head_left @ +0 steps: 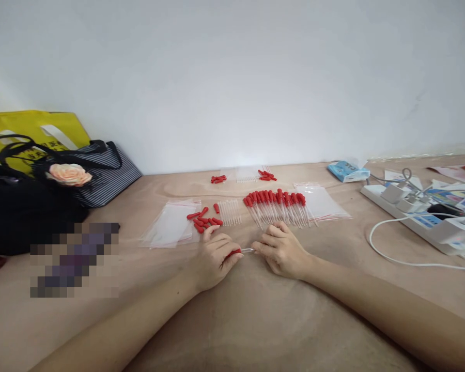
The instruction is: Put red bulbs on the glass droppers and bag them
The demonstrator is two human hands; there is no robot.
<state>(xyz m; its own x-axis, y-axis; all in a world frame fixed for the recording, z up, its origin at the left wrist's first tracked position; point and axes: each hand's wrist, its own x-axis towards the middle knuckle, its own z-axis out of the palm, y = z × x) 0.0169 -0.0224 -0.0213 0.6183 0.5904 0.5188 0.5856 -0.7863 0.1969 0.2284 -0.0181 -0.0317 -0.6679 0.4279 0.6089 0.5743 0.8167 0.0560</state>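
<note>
My left hand [216, 258] pinches a red rubber dropper bulb [233, 252]. From the bulb's open end a clear glass dropper tube [247, 250] runs across to my right hand [278, 251], whose fingers are closed on its other end. How deep the tube sits in the bulb is hidden by my fingers. Beyond my left hand lie several loose red bulbs [204, 221] and a row of bare glass tubes [230, 213]. Past my right hand, many droppers with red bulbs fitted [279, 201] lie side by side.
Clear zip bags [172, 223] lie at left, more bags [322, 201] at right. Farther back are more red bulbs [218, 179] and tubes [247, 174]. A power strip [422, 219] with cables and a blue tissue pack [347, 171] stand right; a striped bag [108, 173] stands left.
</note>
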